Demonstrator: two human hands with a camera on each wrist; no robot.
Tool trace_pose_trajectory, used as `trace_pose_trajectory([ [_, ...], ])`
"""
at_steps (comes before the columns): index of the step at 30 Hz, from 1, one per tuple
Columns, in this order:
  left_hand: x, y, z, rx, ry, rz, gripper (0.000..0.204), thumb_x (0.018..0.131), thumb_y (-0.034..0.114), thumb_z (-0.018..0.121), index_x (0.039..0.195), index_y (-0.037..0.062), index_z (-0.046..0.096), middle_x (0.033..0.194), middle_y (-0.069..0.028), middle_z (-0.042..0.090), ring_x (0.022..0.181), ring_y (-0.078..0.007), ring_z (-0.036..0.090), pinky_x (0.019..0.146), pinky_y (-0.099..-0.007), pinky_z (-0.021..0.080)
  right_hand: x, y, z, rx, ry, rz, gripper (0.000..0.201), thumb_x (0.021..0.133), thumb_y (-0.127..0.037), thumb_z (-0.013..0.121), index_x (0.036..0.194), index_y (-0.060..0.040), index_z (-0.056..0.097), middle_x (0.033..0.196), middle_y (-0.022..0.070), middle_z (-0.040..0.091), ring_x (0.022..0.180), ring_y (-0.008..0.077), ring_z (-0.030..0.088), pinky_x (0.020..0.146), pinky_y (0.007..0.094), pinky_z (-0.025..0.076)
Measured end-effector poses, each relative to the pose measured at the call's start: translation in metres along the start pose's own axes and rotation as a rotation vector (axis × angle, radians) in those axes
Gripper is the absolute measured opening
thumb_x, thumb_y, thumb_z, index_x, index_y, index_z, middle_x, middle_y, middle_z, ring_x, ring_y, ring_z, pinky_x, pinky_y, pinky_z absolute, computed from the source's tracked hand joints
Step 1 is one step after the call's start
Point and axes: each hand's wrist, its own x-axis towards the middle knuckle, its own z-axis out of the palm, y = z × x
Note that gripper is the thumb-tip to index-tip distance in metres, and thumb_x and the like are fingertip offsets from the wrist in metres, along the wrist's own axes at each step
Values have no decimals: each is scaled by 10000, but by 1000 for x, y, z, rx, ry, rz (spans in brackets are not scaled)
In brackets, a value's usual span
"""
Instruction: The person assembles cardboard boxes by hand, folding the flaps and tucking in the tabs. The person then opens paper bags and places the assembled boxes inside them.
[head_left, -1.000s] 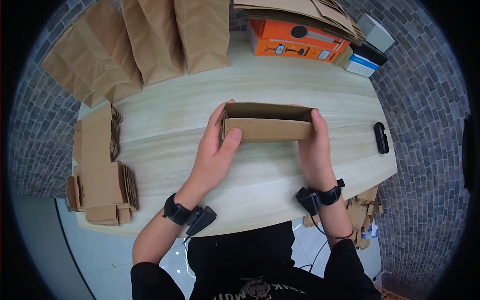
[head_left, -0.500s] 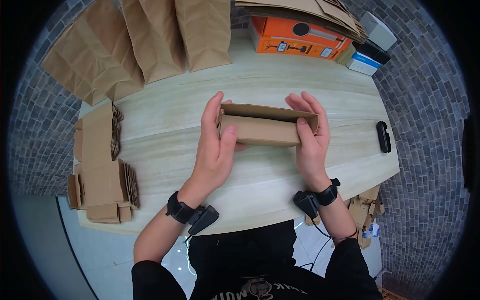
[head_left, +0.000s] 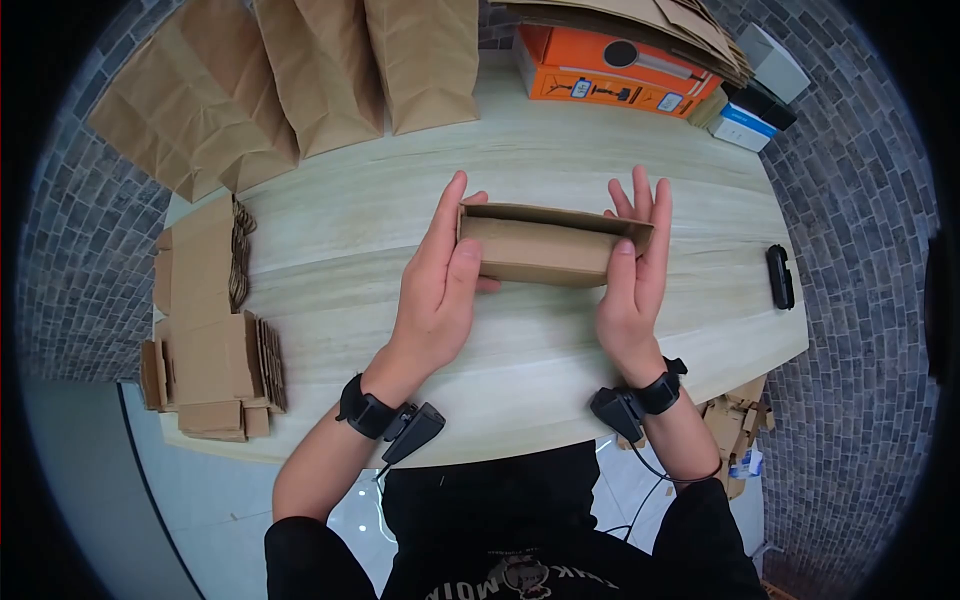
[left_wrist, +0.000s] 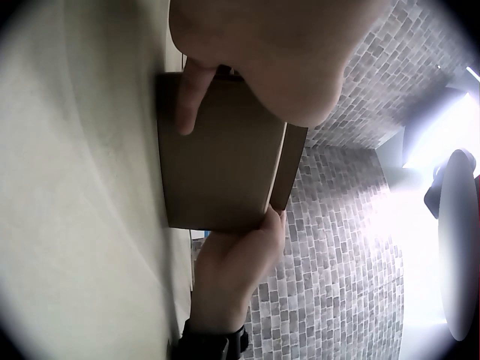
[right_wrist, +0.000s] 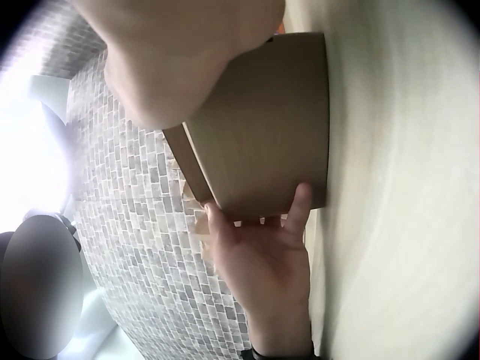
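Observation:
Above the table, both hands hold a small brown cardboard box (head_left: 545,248) by its two ends. A dark narrow gap shows behind its near panel, along a raised far panel. At the left end, my left hand (head_left: 437,285) grips with its thumb at the near top edge; its little finger lies against the near face in the left wrist view. My right hand (head_left: 633,305) holds the right end, thumb over the near edge and other fingers stretched out past the far side. In the right wrist view, the box's plain face (right_wrist: 262,127) spans between the hands.
Flattened cardboard pieces (head_left: 205,360) lie stacked at the table's left. Brown paper bags (head_left: 320,75) stand at the back left, an orange box (head_left: 620,75) with cardboard sheets on top at the back right. A black object (head_left: 780,277) lies near the right edge.
The right thumb has moved onto the box's near edge, and the right fingers have spread out past the far side. The box has tilted a little, showing more of its near panel.

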Motion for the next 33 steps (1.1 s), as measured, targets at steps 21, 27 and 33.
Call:
trace_pose_trajectory([
  [21,3,0,-3,-121,-34,-51,594,1064,330,343,1569,80,155,1529,-176,341,1252,-264,518,901,-381,566,0,7,-11,134,-111,57,638,982,-67,372,1557,7,106,1591,200,246,1463,316,270,1194,416,192],
  [27,5,-5,-10,-171,-98,-70,629,1067,384,352,1570,73,138,1558,-150,305,1294,-276,487,949,-404,538,4,11,-18,313,-168,83,642,1002,-222,372,1553,13,142,1598,204,230,1467,337,260,1194,423,187],
  [33,7,-11,-16,-265,-175,-79,687,1054,429,375,1575,81,93,1597,-129,237,1354,-292,426,1003,-426,498,8,6,-18,401,-143,172,638,1027,-333,368,1529,34,228,1572,206,294,1460,340,279,1192,428,200],
])
